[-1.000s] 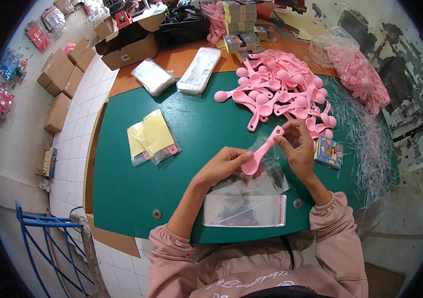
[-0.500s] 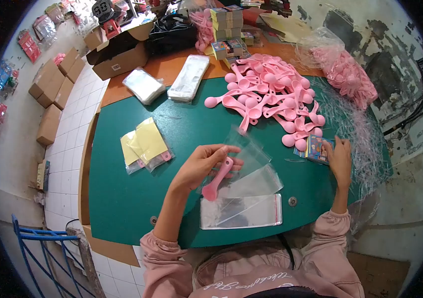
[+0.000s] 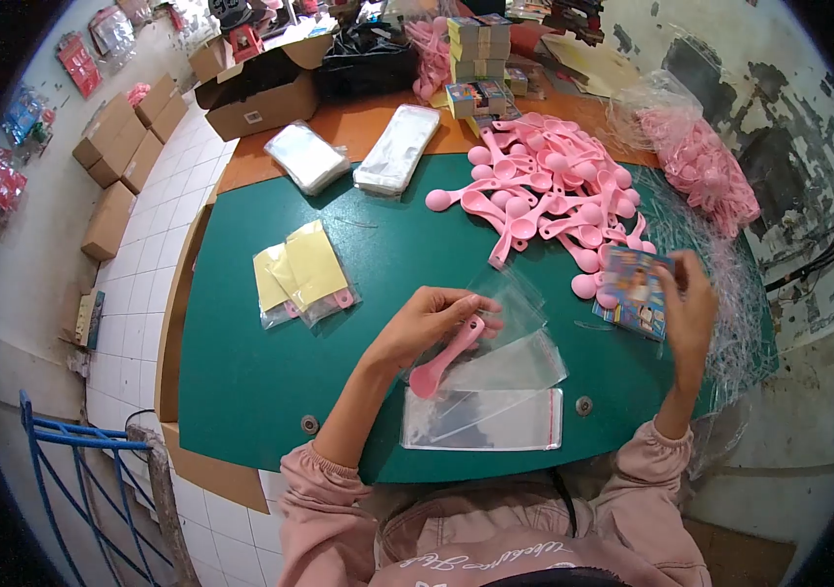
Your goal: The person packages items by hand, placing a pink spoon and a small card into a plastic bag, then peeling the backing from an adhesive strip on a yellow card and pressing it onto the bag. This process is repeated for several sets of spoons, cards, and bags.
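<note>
My left hand (image 3: 448, 315) is closed on the top of a clear plastic bag with a pink spoon (image 3: 444, 360) in it, handle up. A printed card (image 3: 638, 284) is pinched between the thumb and fingers of my right hand (image 3: 688, 298), over a small stack of like cards (image 3: 622, 318). Beyond that stack spreads a heap of pink spoons (image 3: 559, 186). Under and beside my left hand, flat clear bags (image 3: 485, 419) lie fanned out on the green table top (image 3: 241, 391).
Filled bags with yellow cards (image 3: 307, 274) lie to the left. Two stacks of clear bags (image 3: 397, 152) are at the back, near an open cardboard box (image 3: 260, 103). Banded card bundles (image 3: 478, 59) stand behind the spoons. Crumpled plastic film (image 3: 720, 293) and a bag of spoons (image 3: 700, 166) are at right.
My right hand has lifted a card up from the small stack. My left hand still holds the bag with the spoon. The whole view has shifted slightly.
</note>
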